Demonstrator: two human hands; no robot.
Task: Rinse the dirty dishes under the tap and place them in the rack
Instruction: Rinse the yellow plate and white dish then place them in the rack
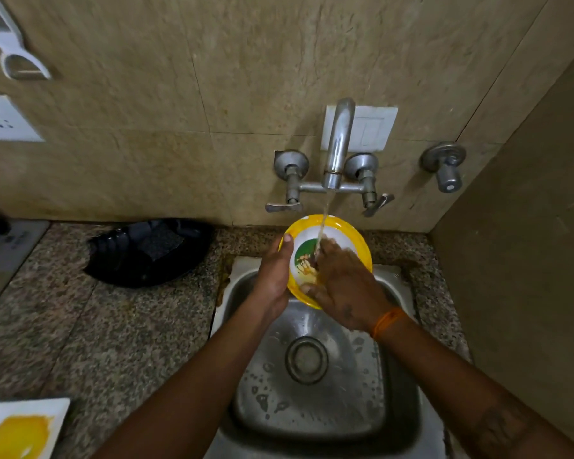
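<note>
We hold the yellow-rimmed plate (340, 231) tilted up over the far edge of the steel sink (312, 409), right under the tap (337, 144), whose stream (323, 226) runs down onto the plate's white face. Brown and yellow food smears still cling around the green patch at its centre, so the rinse is, as we judge it, only partly done. Our left hand (274, 276) grasps the plate by its left rim, thumb over the front edge, while our right hand (342, 279) lies open and flat on the plate's face, fingers spread in the water and rubbing at the residue rather than gripping. To do this well, we should keep the plate tilted so the dirty water drains into the sink and not onto the counter, work our fingers across the smears until they lift, then turn the plate in the left hand so the stream reaches the rim and the back. The wet rim will be slippery, so the left grasp should stay firm. Further out, a black rack (150, 251) sits on the granite counter (113, 342) to the left of the sink, well apart from the plate, and a white square dish (24, 429) with a yellow stain waits at the near left corner, not yet rinsed.
</note>
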